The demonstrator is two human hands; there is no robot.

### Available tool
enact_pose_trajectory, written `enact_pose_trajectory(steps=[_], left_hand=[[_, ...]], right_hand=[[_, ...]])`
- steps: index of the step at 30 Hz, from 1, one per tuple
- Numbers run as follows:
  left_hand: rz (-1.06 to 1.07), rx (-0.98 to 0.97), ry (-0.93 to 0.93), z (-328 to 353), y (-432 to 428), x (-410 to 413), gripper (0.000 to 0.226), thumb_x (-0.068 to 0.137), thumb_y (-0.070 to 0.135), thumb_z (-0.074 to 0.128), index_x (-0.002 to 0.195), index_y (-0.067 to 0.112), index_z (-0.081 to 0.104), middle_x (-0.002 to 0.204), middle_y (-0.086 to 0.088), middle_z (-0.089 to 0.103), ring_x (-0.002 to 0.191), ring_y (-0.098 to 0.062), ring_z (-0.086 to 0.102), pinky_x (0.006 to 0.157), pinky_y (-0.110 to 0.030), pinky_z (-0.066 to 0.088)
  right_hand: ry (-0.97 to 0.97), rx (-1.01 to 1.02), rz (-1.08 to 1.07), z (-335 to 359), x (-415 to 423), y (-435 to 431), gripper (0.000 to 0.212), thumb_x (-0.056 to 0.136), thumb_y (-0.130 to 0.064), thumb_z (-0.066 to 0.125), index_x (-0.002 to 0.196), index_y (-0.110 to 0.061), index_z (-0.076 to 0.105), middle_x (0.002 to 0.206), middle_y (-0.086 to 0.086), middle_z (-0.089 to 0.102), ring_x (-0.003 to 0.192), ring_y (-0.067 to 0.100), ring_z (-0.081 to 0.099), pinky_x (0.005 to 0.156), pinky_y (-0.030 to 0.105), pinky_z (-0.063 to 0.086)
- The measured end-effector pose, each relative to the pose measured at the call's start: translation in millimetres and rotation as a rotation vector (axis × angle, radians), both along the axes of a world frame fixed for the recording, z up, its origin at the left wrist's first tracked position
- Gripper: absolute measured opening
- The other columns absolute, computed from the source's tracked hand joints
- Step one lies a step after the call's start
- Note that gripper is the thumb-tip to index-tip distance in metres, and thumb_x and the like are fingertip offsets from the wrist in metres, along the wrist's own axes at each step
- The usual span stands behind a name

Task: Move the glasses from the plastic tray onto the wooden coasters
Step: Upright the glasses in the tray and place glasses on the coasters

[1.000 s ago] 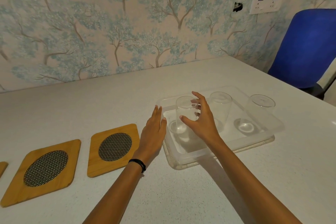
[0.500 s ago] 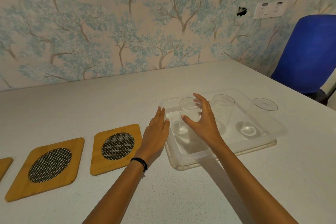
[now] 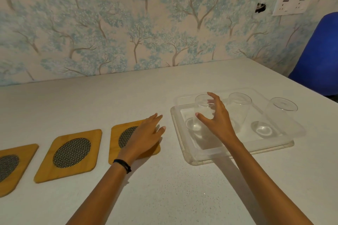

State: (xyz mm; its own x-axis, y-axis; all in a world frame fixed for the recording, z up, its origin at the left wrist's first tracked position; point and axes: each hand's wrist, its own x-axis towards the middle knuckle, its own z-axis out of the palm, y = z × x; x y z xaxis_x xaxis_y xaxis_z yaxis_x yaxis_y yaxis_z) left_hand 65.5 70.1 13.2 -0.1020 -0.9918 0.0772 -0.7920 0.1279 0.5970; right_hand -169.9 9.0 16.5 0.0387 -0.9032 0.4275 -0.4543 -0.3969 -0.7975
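Three clear glasses stand in a clear plastic tray (image 3: 237,149) on the white table. My right hand (image 3: 217,122) is curled around the left glass (image 3: 200,101), thumb on its near side and fingers behind its rim; the glass's base still rests in the tray. The middle glass (image 3: 238,109) and the right glass (image 3: 280,115) stand untouched. Three wooden coasters with mesh centres lie in a row to the left. My left hand (image 3: 144,137) lies flat on the right coaster (image 3: 116,133), fingers apart. The middle coaster (image 3: 71,153) and the left coaster (image 3: 9,166) are bare.
A wall with tree-patterned wallpaper runs along the table's far edge, with a white socket plate (image 3: 290,5) on it. A blue chair (image 3: 318,56) stands past the table's right corner. Bare tabletop (image 3: 164,188) lies between me and the tray.
My left hand has slid left from the tray's edge onto the right coaster. My right hand stays wrapped around the left glass. The view has shifted right, showing more of the coasters.
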Motion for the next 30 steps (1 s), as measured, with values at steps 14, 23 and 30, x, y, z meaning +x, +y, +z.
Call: enact_pose_trajectory(steps=[14,23,30], left_hand=[[0.158,-0.002,-0.252,-15.5,57.4,101.1,0.052,0.094,0.039,0.042,0.140,0.016,0.032,0.151,-0.012,0.028,0.137,-0.028,0.028,0.111,-0.043,0.028],[0.160,0.062,-0.274,-27.9,69.4,122.0,0.063,0.093,0.049,0.038,0.144,0.017,0.022,0.156,-0.008,0.017,0.143,-0.023,0.015,0.116,-0.042,0.016],[0.149,0.023,-0.321,-37.0,71.1,122.1,0.065,0.093,0.052,0.032,0.145,0.016,0.019,0.155,-0.008,0.020,0.144,-0.021,0.012,0.117,-0.039,0.012]], right_hand=[[-0.028,-0.054,-0.072,32.7,11.8,13.1,0.077,0.068,-0.023,0.079,0.133,-0.022,0.038,0.120,0.012,0.058,0.105,0.025,0.055,0.089,0.042,0.048],[-0.085,-0.105,-0.018,66.7,50.4,20.4,0.076,0.069,-0.026,0.078,0.132,-0.028,0.036,0.119,0.009,0.057,0.103,0.021,0.055,0.088,0.033,0.046],[-0.082,-0.087,0.099,72.0,94.4,30.4,0.076,0.069,-0.027,0.078,0.132,-0.029,0.036,0.116,0.004,0.057,0.102,0.017,0.054,0.083,0.025,0.043]])
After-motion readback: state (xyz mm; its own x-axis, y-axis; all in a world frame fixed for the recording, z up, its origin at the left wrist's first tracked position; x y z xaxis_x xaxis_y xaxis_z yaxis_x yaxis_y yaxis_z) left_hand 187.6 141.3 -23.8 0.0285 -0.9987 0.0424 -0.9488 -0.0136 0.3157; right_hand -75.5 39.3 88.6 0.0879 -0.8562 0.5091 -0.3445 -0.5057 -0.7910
